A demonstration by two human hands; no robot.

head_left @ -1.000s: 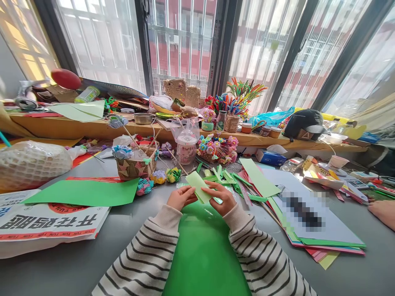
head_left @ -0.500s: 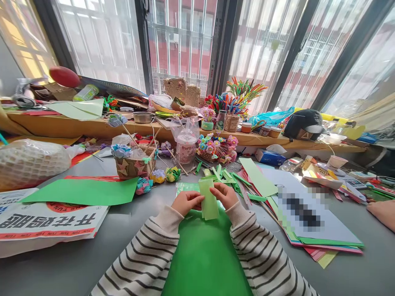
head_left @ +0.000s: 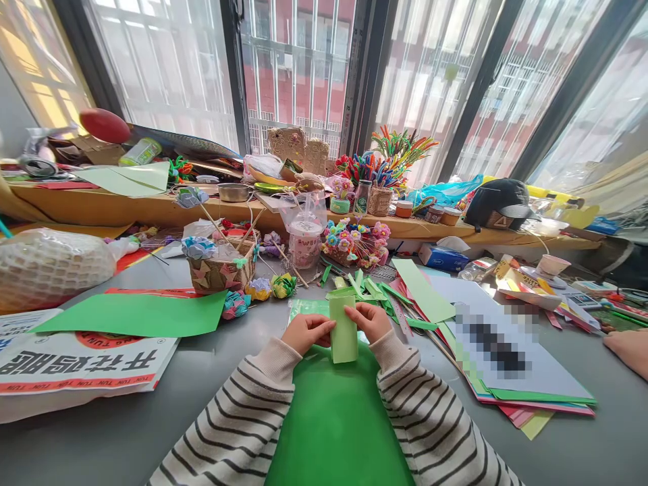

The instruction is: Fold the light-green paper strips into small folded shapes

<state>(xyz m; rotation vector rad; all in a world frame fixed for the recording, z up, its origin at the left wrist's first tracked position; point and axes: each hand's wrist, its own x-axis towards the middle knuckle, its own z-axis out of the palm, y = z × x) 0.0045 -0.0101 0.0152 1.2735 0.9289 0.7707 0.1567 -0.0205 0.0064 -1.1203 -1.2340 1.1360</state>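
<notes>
A light green strip of paper (head_left: pixel 344 332) is held upright between my two hands. My left hand (head_left: pixel 308 332) pinches its left edge with thumb and fingers. On the opposite edge, my right hand (head_left: pixel 370 321) grips the strip in the same way. Below my hands lies a glossy dark green sheet (head_left: pixel 339 418), running down between my striped sleeves. Just behind the strip are several cut green paper strips (head_left: pixel 372 289) in a loose heap.
A basket with paper flowers (head_left: pixel 223 266) stands at left behind a green sheet (head_left: pixel 136 314). To the right lies a stack of coloured paper (head_left: pixel 541 391) under a white sheet. Another person's hand (head_left: pixel 628 349) rests at the far right. A lidded cup (head_left: pixel 305 239) stands at the back.
The strip has turned slightly and now faces me more squarely, with its upper part tipped back. Both hands keep their hold in nearly the same place.
</notes>
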